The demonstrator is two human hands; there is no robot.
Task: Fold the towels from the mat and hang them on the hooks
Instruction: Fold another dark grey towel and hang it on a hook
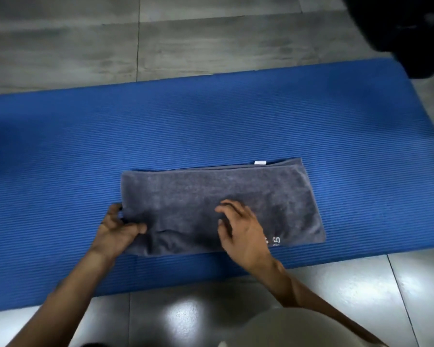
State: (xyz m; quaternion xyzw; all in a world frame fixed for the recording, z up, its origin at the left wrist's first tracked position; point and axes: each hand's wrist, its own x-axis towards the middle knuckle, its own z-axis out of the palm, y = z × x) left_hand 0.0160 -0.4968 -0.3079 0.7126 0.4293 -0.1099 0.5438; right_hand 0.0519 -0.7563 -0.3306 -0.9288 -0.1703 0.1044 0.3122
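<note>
Partly towel (pixel 221 204) between left fingers (pixel 115 216).

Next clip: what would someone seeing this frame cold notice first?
A grey towel, folded into a long rectangle, lies on the near half of a bright blue mat spread across a grey tiled floor. The left hand pinches the towel's left end, while the right hand is over its middle, fingers spread. A small white tag shows at the towel's far edge.
</note>
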